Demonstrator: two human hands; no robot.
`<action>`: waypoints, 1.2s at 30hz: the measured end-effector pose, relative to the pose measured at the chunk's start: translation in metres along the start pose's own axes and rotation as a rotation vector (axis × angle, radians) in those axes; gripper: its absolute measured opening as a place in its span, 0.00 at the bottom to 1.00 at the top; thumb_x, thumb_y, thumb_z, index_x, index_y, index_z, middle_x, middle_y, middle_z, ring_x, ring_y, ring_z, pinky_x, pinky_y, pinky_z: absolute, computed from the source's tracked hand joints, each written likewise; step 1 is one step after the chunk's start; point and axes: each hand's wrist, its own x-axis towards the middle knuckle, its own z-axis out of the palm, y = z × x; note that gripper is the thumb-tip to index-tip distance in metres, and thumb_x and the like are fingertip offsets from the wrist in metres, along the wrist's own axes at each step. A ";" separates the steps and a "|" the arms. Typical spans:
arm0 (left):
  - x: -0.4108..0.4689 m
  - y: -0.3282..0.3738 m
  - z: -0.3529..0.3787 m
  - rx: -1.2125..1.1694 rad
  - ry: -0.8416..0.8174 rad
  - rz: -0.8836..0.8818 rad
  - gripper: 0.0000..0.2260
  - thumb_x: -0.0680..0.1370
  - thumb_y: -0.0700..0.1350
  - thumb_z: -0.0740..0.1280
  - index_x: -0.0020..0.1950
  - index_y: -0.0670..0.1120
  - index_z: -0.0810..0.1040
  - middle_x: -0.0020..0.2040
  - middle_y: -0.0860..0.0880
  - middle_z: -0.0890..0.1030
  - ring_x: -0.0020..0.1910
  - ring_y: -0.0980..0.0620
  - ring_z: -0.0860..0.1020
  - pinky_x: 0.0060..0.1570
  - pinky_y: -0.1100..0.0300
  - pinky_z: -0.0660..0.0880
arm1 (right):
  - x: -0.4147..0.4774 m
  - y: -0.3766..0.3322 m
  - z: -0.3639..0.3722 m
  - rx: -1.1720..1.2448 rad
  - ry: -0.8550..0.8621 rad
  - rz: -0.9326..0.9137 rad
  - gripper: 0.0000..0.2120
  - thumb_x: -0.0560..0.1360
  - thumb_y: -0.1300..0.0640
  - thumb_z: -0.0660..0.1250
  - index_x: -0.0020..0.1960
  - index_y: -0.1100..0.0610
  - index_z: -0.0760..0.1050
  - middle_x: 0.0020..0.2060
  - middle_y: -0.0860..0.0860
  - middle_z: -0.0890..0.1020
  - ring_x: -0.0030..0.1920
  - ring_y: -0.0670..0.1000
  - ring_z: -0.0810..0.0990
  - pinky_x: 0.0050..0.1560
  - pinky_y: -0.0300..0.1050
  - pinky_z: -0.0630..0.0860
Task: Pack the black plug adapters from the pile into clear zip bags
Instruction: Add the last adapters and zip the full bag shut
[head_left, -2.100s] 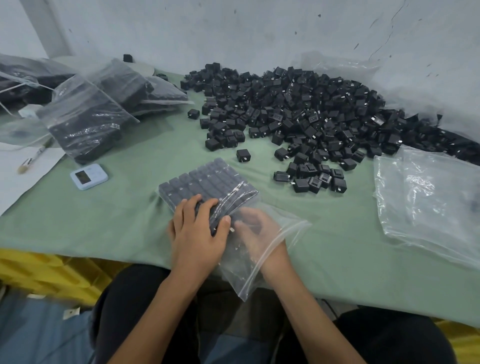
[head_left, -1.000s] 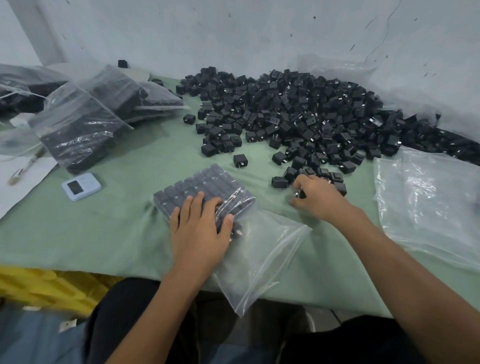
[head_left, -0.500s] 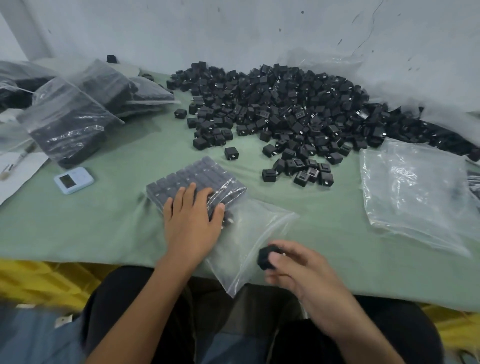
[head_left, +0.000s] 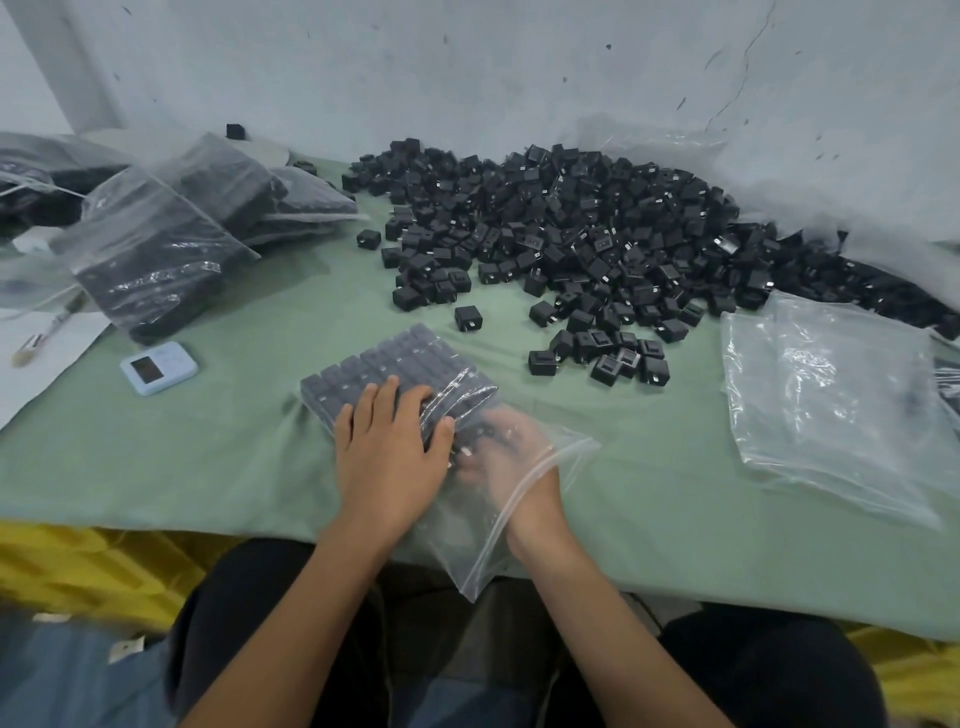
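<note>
A green cloth covers the bench (head_left: 208, 457). At the middle of its near edge lies a clear zip bag (head_left: 563, 454), its open mouth hanging over that edge toward the person's lap. The closed end of the bag points toward the bench's centre and holds packed adapters (head_left: 405, 358) in tight, flat rows.

The left hand (head_left: 389, 452) lies palm down on top of the bag. Its fingers (head_left: 387, 400) are straight and slightly spread, pressing on the nearest rows through the plastic. The right hand (head_left: 511, 452) is inside the bag, reached in through the mouth just beside the left hand. It shows only as a blur behind the film. I cannot tell whether its fingers are spread, pressed together or pinching an adapter, though dark shapes sit at their tips.

The pile of black plug adapters (head_left: 571, 239) spreads along the far edge from the middle to the right corner. A loose cluster (head_left: 602, 356) and a single adapter (head_left: 467, 318) lie between the pile and the bag.

Empty clear bags (head_left: 831, 405) are stacked at the right edge. Filled bags (head_left: 156, 260) lean on each other near the far left corner. In front of them sits a small pale blue device (head_left: 158, 368) with a dark screen. A brush (head_left: 47, 332) rests on white paper (head_left: 36, 384) at the left edge.
</note>
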 end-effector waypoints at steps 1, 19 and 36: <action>0.000 0.000 0.000 0.001 0.001 0.001 0.22 0.81 0.62 0.55 0.73 0.56 0.68 0.79 0.49 0.63 0.79 0.47 0.55 0.76 0.47 0.48 | 0.001 0.002 -0.001 0.002 -0.026 0.000 0.14 0.79 0.69 0.59 0.45 0.58 0.82 0.40 0.57 0.82 0.36 0.53 0.81 0.34 0.44 0.79; -0.002 0.002 -0.004 0.008 -0.025 0.008 0.23 0.82 0.62 0.52 0.75 0.56 0.66 0.80 0.49 0.60 0.79 0.48 0.53 0.77 0.48 0.45 | 0.013 0.021 -0.007 -0.353 0.000 -0.096 0.07 0.80 0.51 0.63 0.53 0.50 0.78 0.47 0.44 0.82 0.51 0.42 0.79 0.56 0.41 0.75; 0.026 0.016 -0.001 0.109 -0.160 0.060 0.26 0.80 0.67 0.50 0.76 0.58 0.61 0.81 0.45 0.55 0.80 0.45 0.51 0.77 0.45 0.47 | 0.014 0.025 -0.017 -0.403 -0.144 -0.109 0.12 0.80 0.49 0.61 0.62 0.37 0.75 0.54 0.38 0.81 0.52 0.32 0.77 0.61 0.36 0.74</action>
